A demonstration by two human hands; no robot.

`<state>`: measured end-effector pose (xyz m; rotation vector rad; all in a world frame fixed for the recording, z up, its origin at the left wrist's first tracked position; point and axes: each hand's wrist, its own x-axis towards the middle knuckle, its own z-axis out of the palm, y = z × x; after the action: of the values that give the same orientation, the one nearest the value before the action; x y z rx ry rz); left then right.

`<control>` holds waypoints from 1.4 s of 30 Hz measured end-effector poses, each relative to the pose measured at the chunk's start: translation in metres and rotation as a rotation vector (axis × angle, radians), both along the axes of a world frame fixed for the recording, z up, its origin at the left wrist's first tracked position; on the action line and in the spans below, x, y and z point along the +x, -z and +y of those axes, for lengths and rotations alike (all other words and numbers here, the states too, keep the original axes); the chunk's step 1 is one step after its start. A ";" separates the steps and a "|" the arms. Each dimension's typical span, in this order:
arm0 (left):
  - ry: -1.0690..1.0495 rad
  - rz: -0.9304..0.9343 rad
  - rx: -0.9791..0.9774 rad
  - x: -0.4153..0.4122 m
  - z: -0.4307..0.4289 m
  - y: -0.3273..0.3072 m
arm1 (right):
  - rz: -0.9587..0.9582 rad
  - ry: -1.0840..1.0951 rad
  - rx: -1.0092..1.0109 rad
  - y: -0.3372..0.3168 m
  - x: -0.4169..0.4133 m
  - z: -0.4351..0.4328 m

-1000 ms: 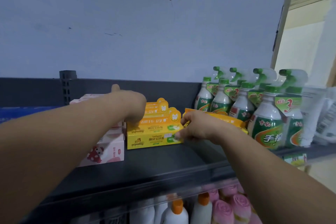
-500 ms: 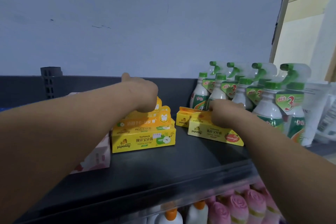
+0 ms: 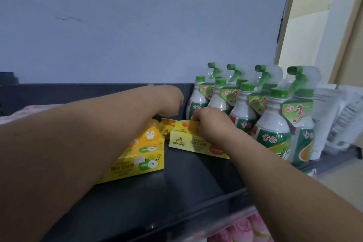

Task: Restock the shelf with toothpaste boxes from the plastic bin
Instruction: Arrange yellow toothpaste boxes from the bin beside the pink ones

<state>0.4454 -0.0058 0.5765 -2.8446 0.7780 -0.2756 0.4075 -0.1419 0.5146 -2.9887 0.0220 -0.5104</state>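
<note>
- Box [image 3: 193, 142] lies on the shelf [image 3: 176, 198], right under the right hand [image 3: 211, 122]. Its long axis runs left to right, with the right end swung a little nearer to me.
- Fingers [image 3: 196, 119] of that hand curl over the box's top edge and are clamped on it, so the hold comes from above.
- The left hand [image 3: 170, 100] hangs over the far end of the stack [image 3: 145, 155], knuckles toward me. I cannot tell whether its fingers hold anything.
- The stack sits left of the box with a dark strip of shelf between them. A rear box [image 3: 166, 126] shows in that gap, farther back.
- The bottles [image 3: 272, 124] stand just right of the box. My right forearm hides whether they touch its end.
- I judge the step to be seating this box beside the stack.
- The right hand is the nearer one and already has it. What matters is the skew: the box has to swing parallel to the stack and go left or far. The bottles close off the right side.
- I see no bin from here.
</note>
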 end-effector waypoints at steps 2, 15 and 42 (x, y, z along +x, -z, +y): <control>-0.001 0.051 0.052 0.008 -0.006 0.008 | -0.026 -0.065 0.076 0.000 0.001 0.000; 0.075 0.152 0.119 0.061 -0.013 0.021 | 0.028 0.120 0.056 -0.008 0.013 -0.010; 0.074 0.574 -0.611 0.105 -0.108 0.026 | 0.195 0.069 -0.058 -0.013 0.021 -0.067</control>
<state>0.5508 -0.1135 0.5510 -3.5337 1.0434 0.3907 0.4290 -0.2085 0.5278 -3.0918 0.1284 -0.2284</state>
